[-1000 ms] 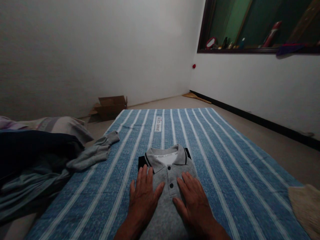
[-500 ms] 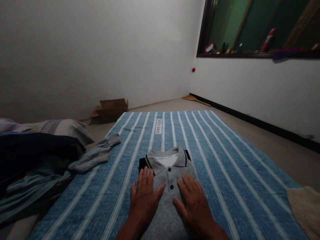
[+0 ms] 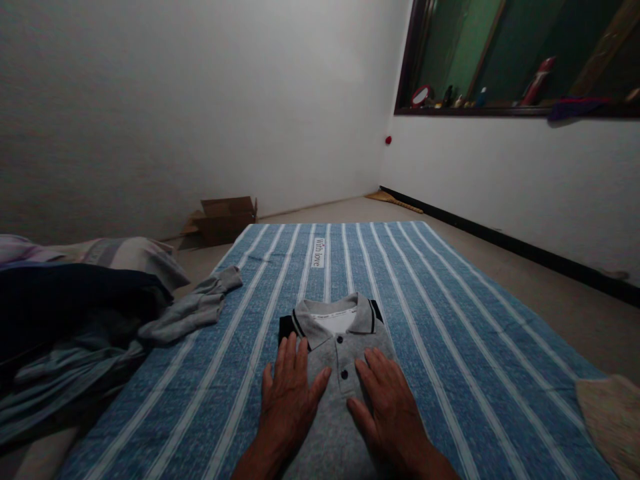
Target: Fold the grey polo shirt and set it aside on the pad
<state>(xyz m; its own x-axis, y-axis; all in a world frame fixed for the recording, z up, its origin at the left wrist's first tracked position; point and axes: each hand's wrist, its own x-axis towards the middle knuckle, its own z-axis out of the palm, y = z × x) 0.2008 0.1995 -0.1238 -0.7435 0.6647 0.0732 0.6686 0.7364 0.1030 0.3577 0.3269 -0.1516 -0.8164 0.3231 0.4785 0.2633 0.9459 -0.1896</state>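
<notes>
A grey polo shirt lies folded, collar away from me, on the blue striped cloth. Its collar has black trim, two dark buttons show on the placket, and black fabric shows at both shoulders. My left hand rests flat on the shirt's left side, just below the collar, with fingers outstretched. On the other side of the placket, my right hand lies flat too, its thumb angled toward the middle. Neither hand grasps anything. The lower part of the shirt runs out of the picture between my wrists.
Dark and grey clothes are heaped at the left, with a grey sleeve-like piece reaching onto the cloth. A beige fabric lies at the right edge. Beyond stand a cardboard box and a broom on the floor.
</notes>
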